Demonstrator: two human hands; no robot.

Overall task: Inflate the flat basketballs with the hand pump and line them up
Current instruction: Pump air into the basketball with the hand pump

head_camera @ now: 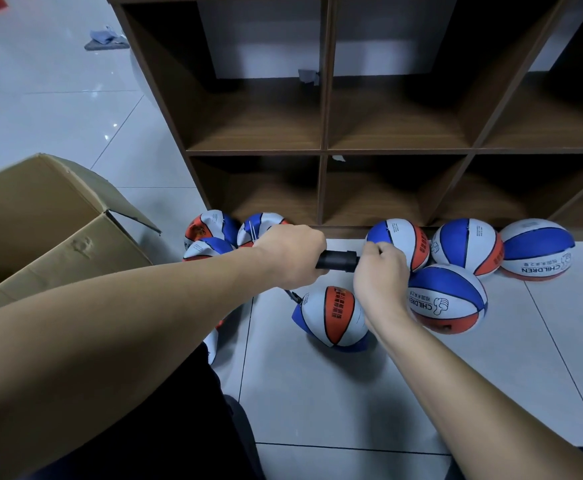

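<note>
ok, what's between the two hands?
In the head view, the black barrel of the hand pump spans the gap: the left hand grips one end and the right hand grips the other.

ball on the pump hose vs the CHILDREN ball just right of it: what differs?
The ball on the hose looks part-flat, its blue side caved and creased; the CHILDREN ball is round and full. The first has the pump's hose at its left edge; the second has nothing attached. The first shows an orange panel on top, the second blue. Both are blue, white and orange.
</note>
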